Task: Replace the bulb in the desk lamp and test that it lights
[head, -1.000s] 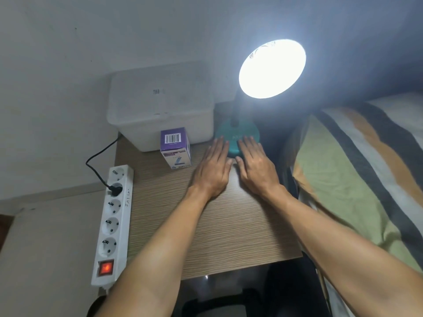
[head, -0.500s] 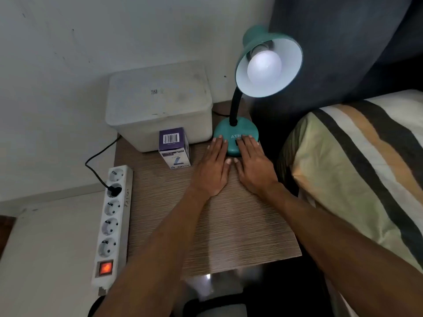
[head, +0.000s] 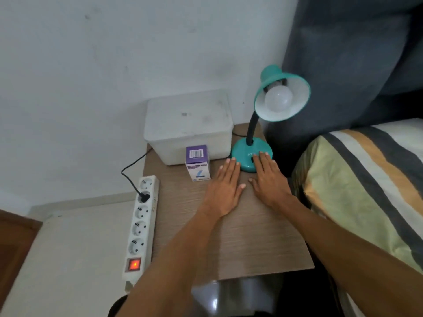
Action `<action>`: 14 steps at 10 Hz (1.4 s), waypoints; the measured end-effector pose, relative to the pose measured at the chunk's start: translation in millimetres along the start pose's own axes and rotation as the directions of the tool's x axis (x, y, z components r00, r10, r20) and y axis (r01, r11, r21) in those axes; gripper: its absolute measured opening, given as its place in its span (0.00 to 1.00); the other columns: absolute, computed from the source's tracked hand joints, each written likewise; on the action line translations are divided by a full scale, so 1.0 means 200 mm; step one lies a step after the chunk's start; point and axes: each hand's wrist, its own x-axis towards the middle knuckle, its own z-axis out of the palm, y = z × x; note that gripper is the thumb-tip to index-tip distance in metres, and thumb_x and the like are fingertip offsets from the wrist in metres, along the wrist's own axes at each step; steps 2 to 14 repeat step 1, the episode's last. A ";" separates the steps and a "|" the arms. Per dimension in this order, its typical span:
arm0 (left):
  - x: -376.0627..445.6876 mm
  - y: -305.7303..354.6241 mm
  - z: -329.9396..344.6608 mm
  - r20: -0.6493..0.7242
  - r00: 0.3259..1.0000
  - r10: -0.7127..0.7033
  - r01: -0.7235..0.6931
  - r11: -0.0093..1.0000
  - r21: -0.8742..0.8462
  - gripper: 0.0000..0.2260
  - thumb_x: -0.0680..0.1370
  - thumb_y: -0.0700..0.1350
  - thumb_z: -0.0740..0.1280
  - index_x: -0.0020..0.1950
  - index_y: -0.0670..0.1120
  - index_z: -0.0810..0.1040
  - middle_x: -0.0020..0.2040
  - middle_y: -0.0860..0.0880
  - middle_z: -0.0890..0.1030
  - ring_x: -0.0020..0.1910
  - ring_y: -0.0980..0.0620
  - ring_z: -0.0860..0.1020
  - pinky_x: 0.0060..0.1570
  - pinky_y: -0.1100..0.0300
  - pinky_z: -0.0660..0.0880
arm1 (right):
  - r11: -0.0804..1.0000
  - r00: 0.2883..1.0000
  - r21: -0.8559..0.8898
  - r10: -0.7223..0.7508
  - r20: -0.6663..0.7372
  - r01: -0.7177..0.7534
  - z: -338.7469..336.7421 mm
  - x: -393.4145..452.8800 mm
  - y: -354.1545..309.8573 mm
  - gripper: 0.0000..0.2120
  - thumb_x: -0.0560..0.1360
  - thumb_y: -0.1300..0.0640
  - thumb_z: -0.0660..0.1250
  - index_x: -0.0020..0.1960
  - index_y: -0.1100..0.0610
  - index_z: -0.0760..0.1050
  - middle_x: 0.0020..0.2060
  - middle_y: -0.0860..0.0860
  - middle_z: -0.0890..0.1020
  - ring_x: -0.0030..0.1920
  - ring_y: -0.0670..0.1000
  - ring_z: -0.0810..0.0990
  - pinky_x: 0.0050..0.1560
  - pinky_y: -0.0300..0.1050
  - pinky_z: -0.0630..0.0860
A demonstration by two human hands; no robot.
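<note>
Both palms flat, gripping nothing: left hand [head: 225, 189] on table [head: 251, 236]; right hand [head: 269, 179] fingertips on lamp base [head: 242, 154], likely for its switch; bulb [head: 278, 98] unlit.

desk lamp [head: 251, 154]: teal, upright at table's back right, black gooseneck, shade tilted toward camera | bulb [head: 278, 98]: white, round, seated in shade, unlit

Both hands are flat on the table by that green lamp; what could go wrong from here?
The right hand has fingertips on the lamp base, which sits near the table edge; a nudge might tip the lamp. The power strip overhangs the table's left edge, switch glowing; an elbow could perhaps knock it.
</note>
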 end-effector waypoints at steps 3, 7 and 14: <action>-0.21 0.01 -0.09 -0.026 0.999 0.021 -0.025 0.988 -0.155 0.31 0.86 0.58 0.48 0.83 0.46 0.40 0.84 0.46 0.38 0.82 0.51 0.37 0.80 0.53 0.37 | 0.998 1.000 0.049 0.026 -0.010 -0.026 -0.11 -0.12 -0.05 0.38 0.80 0.46 0.62 0.81 0.56 0.46 0.80 0.57 0.51 0.80 0.56 0.49 0.78 0.54 0.55; -0.21 0.01 -0.09 -0.026 0.999 0.021 -0.025 0.988 -0.155 0.31 0.86 0.58 0.48 0.83 0.46 0.40 0.84 0.46 0.38 0.82 0.51 0.37 0.80 0.53 0.37 | 0.998 1.000 0.049 0.026 -0.010 -0.026 -0.11 -0.12 -0.05 0.38 0.80 0.46 0.62 0.81 0.56 0.46 0.80 0.57 0.51 0.80 0.56 0.49 0.78 0.54 0.55; -0.21 0.01 -0.09 -0.026 0.999 0.021 -0.025 0.988 -0.155 0.31 0.86 0.58 0.48 0.83 0.46 0.40 0.84 0.46 0.38 0.82 0.51 0.37 0.80 0.53 0.37 | 0.998 1.000 0.049 0.026 -0.010 -0.026 -0.11 -0.12 -0.05 0.38 0.80 0.46 0.62 0.81 0.56 0.46 0.80 0.57 0.51 0.80 0.56 0.49 0.78 0.54 0.55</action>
